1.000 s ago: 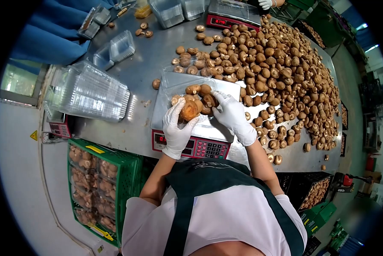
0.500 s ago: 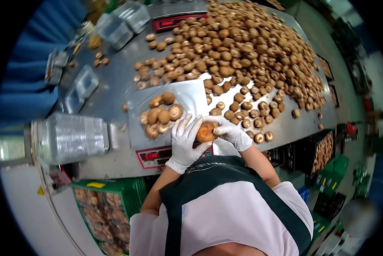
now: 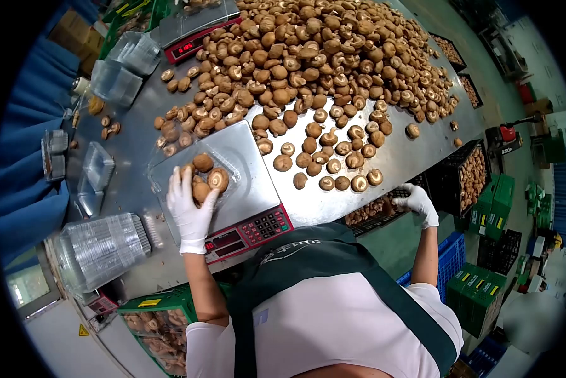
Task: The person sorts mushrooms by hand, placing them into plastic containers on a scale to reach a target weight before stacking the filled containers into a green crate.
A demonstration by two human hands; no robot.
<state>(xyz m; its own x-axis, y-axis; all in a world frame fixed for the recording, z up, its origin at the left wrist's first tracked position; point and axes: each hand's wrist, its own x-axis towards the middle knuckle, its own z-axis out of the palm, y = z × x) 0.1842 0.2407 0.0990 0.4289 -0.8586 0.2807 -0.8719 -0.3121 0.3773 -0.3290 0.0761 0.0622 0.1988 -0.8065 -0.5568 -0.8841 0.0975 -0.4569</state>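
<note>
My left hand (image 3: 191, 214), in a white glove, is curled round shiitake mushrooms (image 3: 201, 191) in a clear plastic tray (image 3: 232, 169). It hides part of the tray and some of the mushrooms. Under the tray is a scale with a metal plate (image 3: 257, 189) and a red keypad front (image 3: 257, 228). Past the table's near edge, my right hand (image 3: 417, 205), gloved too, hangs over a black crate of mushrooms (image 3: 372, 213). Its fingers are apart, and no mushroom shows in them.
A big heap of shiitake mushrooms (image 3: 333, 53) covers the far side of the metal table (image 3: 245, 268). Stacked clear trays (image 3: 103, 249) stand at the left. A second scale (image 3: 198, 34) is at the back. Another black crate (image 3: 468, 176) stands at the right, beyond the table edge.
Both hands were together on one large mushroom in front of the scale. They have parted: the left moved to the mushrooms in the tray, the right moved out over the crate.
</note>
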